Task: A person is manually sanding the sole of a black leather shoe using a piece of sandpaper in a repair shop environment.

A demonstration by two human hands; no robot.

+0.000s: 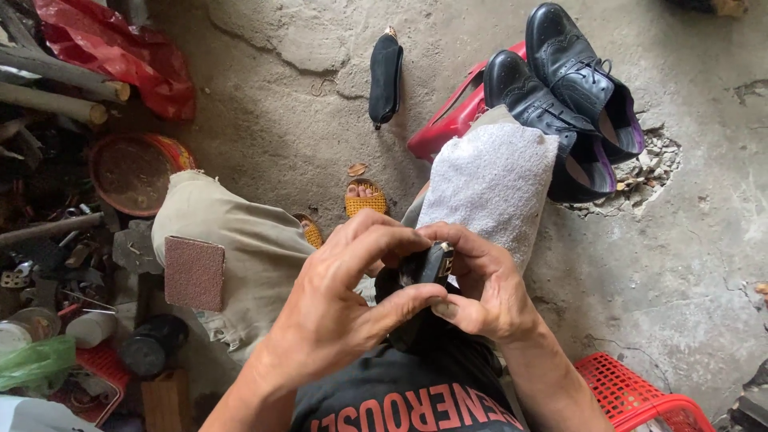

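Cracked concrete floor (680, 264) lies beneath. Both the left hand (340, 308) and right hand (484, 292) pinch a small black shoe piece (424, 268) over a white towel (488, 184).

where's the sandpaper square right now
In the head view the reddish-brown sandpaper square lies on the person's left knee, on the beige trouser leg, left of the left hand and right of the round rusty tin.
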